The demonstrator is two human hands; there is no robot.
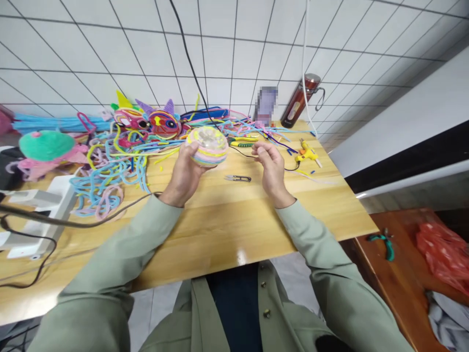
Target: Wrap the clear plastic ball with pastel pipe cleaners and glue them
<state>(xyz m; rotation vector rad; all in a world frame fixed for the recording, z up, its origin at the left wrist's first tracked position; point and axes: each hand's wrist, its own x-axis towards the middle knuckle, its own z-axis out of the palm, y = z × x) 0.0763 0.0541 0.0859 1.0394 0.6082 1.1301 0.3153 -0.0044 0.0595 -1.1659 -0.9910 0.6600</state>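
Note:
My left hand (186,176) is closed around the side of a round ball (207,151) banded with fuzzy pipe cleaners in yellow, pink and blue; a clear, bare patch shows on its top. My right hand (270,164) is raised to the right, apart from the ball, with thumb and fingertips pinched together. Whatever may be between them is too small to make out. On the table between my hands lie small thread snips (238,178). Just behind them are yellow-and-green handled pliers (244,142). A yellow glue gun (308,155) rests to the right of my right hand.
Tangled pipe cleaners (106,183) and two colourful horned figures (164,122) crowd the left back. A power strip (54,210) with cables is at far left. A thermos (300,100) stands by the tiled wall. Teal pliers (386,243) lie on a lower brown surface.

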